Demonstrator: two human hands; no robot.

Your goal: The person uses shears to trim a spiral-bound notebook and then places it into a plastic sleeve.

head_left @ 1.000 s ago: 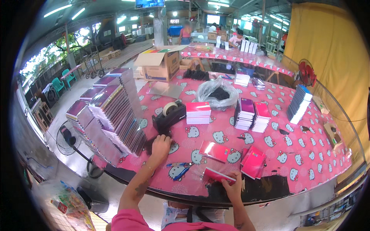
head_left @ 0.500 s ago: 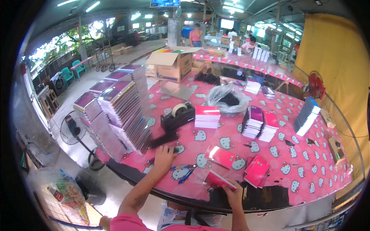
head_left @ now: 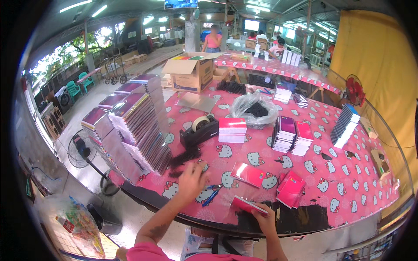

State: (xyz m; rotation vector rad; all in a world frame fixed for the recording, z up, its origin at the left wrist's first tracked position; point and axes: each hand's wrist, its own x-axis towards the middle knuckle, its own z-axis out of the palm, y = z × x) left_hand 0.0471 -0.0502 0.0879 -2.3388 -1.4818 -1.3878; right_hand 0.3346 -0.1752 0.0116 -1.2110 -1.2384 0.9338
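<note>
My right hand grips a small red notebook, tilted up at the table's near edge. My left hand is over the table, next to a pile of thin black strips that look like binding coils; its fingers are smeared by motion, so I cannot see if they hold anything. Between my hands lie blue-handled scissors. One red notebook lies flat beyond the held one, and a few overlapping red notebooks lie to its right.
Tall stacks of spiral notebooks stand at left. Behind my left hand sits a black tape dispenser. Farther off are a notebook stack, a clear bag of black pieces, an open carton and a red fan.
My left hand has lifted off the black strips and moved slightly to the right. My right hand still holds the red notebook in nearly the same place.
</note>
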